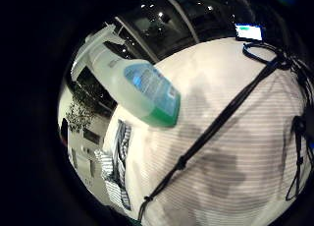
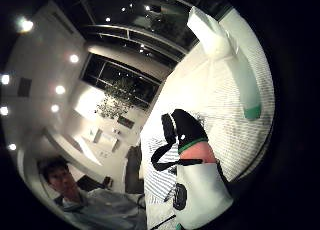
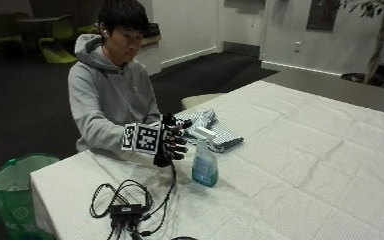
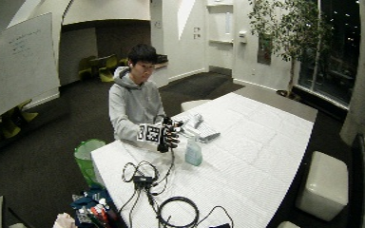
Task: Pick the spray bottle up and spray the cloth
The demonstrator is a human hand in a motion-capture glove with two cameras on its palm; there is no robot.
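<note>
- Little-finger palm view: the spray bottle (image 1: 142, 86) is filling the nearest part of the picture, lying across the view with its white trigger head away from the table, so the palm is hanging close beside it. Past its green base the striped cloth (image 1: 117, 159) is lying on the white tablecloth (image 1: 235, 137). No finger is showing on the bottle here.
- Thumb-side palm view: a gloved fingertip (image 2: 187, 127) is jutting out nearest the lens, pointing over the table and touching nothing; the bottle is standing apart from it.
- Outside view: the bottle (image 3: 204, 161) is standing upright on the table, just in front of the crumpled cloth (image 3: 212, 131), presumably so a spray lands without much carrying. The gloved right hand (image 3: 169, 142) is hovering just beside the trigger head, fingers loosely curled and holding nothing, palm turned towards the bottle as if lining up a grasp.
- Wide outside view: the same layout, with the bottle on the near end of the table and not yet lifted.
</note>
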